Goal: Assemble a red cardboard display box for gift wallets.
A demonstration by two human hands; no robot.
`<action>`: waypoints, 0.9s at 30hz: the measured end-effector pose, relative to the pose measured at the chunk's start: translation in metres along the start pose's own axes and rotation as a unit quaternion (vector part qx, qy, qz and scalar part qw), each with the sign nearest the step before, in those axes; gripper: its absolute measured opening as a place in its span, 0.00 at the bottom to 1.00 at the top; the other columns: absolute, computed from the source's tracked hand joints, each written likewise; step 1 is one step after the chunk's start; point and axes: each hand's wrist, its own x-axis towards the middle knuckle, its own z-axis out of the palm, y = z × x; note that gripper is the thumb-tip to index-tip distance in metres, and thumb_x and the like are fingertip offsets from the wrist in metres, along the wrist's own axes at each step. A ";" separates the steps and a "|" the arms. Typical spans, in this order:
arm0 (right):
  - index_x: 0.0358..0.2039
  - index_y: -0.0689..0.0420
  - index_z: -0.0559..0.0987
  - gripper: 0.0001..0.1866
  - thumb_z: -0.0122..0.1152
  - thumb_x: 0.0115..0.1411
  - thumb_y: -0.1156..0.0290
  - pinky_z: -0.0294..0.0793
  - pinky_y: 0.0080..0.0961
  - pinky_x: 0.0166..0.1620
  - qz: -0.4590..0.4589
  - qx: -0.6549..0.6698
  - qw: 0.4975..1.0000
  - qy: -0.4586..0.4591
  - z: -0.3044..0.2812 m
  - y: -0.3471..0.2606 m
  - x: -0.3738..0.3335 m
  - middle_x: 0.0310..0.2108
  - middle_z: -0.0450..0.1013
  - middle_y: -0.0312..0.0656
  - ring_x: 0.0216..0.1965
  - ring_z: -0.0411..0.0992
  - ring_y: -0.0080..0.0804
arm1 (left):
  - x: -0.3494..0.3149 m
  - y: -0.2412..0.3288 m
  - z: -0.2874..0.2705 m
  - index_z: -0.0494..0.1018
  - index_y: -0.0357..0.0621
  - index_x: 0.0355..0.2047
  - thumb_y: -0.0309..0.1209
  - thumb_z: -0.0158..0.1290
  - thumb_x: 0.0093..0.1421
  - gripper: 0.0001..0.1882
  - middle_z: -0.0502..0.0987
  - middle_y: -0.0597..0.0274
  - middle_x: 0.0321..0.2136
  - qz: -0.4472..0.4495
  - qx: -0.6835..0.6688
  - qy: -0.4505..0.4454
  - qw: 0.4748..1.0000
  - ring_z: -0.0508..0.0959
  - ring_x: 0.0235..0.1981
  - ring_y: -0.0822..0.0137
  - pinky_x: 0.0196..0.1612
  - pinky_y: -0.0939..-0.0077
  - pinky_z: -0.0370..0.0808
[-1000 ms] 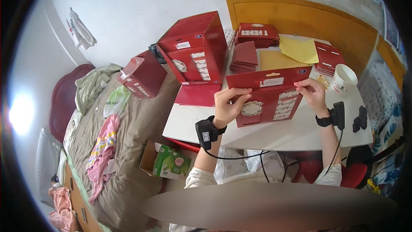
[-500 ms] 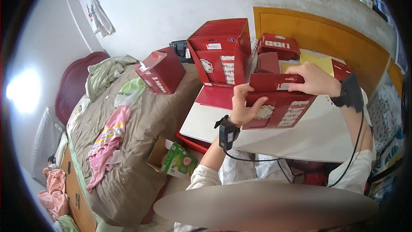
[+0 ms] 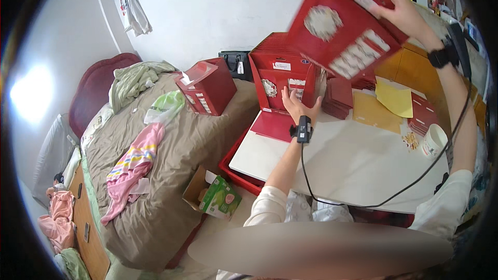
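My right hand (image 3: 402, 16) is raised high over the far right of the table, its fingers closed on the edge of a red cardboard box (image 3: 340, 33). This box is tilted and slightly blurred, with a round white floral label and a row of white labels on its front. Lower down, my left hand (image 3: 300, 107) has its fingers spread and holds nothing. It is just in front of a taller red cardboard display box (image 3: 280, 75) packed with many layered red pieces. Whether the left fingertips touch that box I cannot tell.
On the white table (image 3: 358, 161) are a flat red sheet (image 3: 272, 125), red stacked pieces (image 3: 340, 96), yellow sheets (image 3: 394, 98), a paper cup (image 3: 434, 141) and small crumbs. A bed (image 3: 155, 186) at left bears another red box (image 3: 207, 87) and clothes. An open carton (image 3: 220, 197) is below.
The red box rose from the near part of the table, up and away, in my right hand. My left hand let go of it and reached toward the taller box.
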 end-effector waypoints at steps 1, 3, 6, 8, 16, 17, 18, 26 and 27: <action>0.41 0.65 0.74 0.19 0.63 0.53 0.66 0.72 0.26 0.37 -0.038 -0.058 0.995 0.072 0.007 -0.003 0.012 0.31 0.75 0.43 0.30 0.73 0.30 | -0.001 -0.001 0.005 0.57 0.30 0.51 0.35 0.68 0.39 0.43 0.51 0.35 0.59 0.000 -0.020 0.018 1.000 0.53 0.60 0.41 0.60 0.52 0.55; 0.33 0.63 0.76 0.17 0.63 0.53 0.61 0.71 0.28 0.33 0.000 0.027 0.998 0.048 0.015 -0.010 0.034 0.25 0.75 0.44 0.27 0.73 0.31 | -0.002 -0.005 0.014 0.56 0.30 0.53 0.34 0.68 0.38 0.45 0.50 0.36 0.59 0.000 -0.038 0.037 0.999 0.52 0.61 0.41 0.61 0.51 0.54; 0.23 0.62 0.77 0.20 0.59 0.56 0.55 0.69 0.28 0.28 0.067 0.104 0.992 0.037 0.040 -0.024 0.058 0.18 0.73 0.43 0.21 0.71 0.29 | -0.003 -0.013 0.023 0.55 0.30 0.55 0.34 0.68 0.38 0.47 0.50 0.35 0.59 -0.012 -0.070 0.076 0.995 0.51 0.61 0.40 0.61 0.50 0.54; 0.22 0.63 0.76 0.22 0.58 0.58 0.55 0.68 0.27 0.27 0.043 0.091 0.994 0.044 0.056 -0.029 0.068 0.16 0.72 0.42 0.20 0.69 0.25 | -0.004 -0.016 0.026 0.55 0.32 0.57 0.34 0.68 0.38 0.48 0.52 0.35 0.58 0.014 0.010 0.082 0.996 0.53 0.60 0.39 0.60 0.48 0.55; 0.21 0.64 0.76 0.23 0.57 0.57 0.53 0.68 0.29 0.26 0.026 0.136 0.990 -0.003 0.095 -0.018 0.094 0.16 0.72 0.45 0.19 0.71 0.31 | -0.002 -0.017 0.032 0.55 0.32 0.56 0.34 0.67 0.39 0.47 0.55 0.34 0.56 -0.008 0.071 0.063 0.995 0.57 0.56 0.40 0.58 0.51 0.56; 0.21 0.64 0.76 0.23 0.57 0.57 0.53 0.68 0.30 0.27 0.027 0.124 0.992 -0.008 0.095 -0.015 0.097 0.16 0.72 0.45 0.19 0.71 0.32 | -0.002 -0.018 0.033 0.56 0.32 0.56 0.34 0.67 0.39 0.46 0.55 0.34 0.56 -0.004 0.064 0.066 0.996 0.57 0.55 0.40 0.58 0.51 0.56; 0.22 0.63 0.76 0.23 0.57 0.57 0.52 0.69 0.29 0.28 0.021 0.097 0.995 -0.018 0.095 -0.012 0.100 0.17 0.73 0.45 0.20 0.72 0.33 | -0.002 -0.020 0.034 0.57 0.32 0.55 0.33 0.68 0.38 0.45 0.56 0.34 0.56 0.000 0.058 0.070 0.996 0.58 0.55 0.40 0.58 0.51 0.56; 0.23 0.62 0.77 0.20 0.57 0.57 0.55 0.70 0.26 0.30 -0.010 0.117 0.993 -0.018 0.092 0.003 0.119 0.17 0.74 0.41 0.21 0.72 0.29 | -0.004 -0.025 0.029 0.64 0.33 0.38 0.33 0.68 0.38 0.30 0.57 0.33 0.56 0.025 0.033 0.067 0.997 0.60 0.53 0.39 0.55 0.52 0.61; 0.23 0.62 0.77 0.20 0.57 0.57 0.55 0.70 0.26 0.30 -0.009 0.119 0.993 -0.019 0.092 0.003 0.120 0.17 0.74 0.41 0.21 0.72 0.29 | -0.004 -0.024 0.027 0.64 0.33 0.35 0.33 0.68 0.38 0.28 0.57 0.33 0.56 0.030 0.047 0.058 0.997 0.60 0.53 0.39 0.54 0.53 0.61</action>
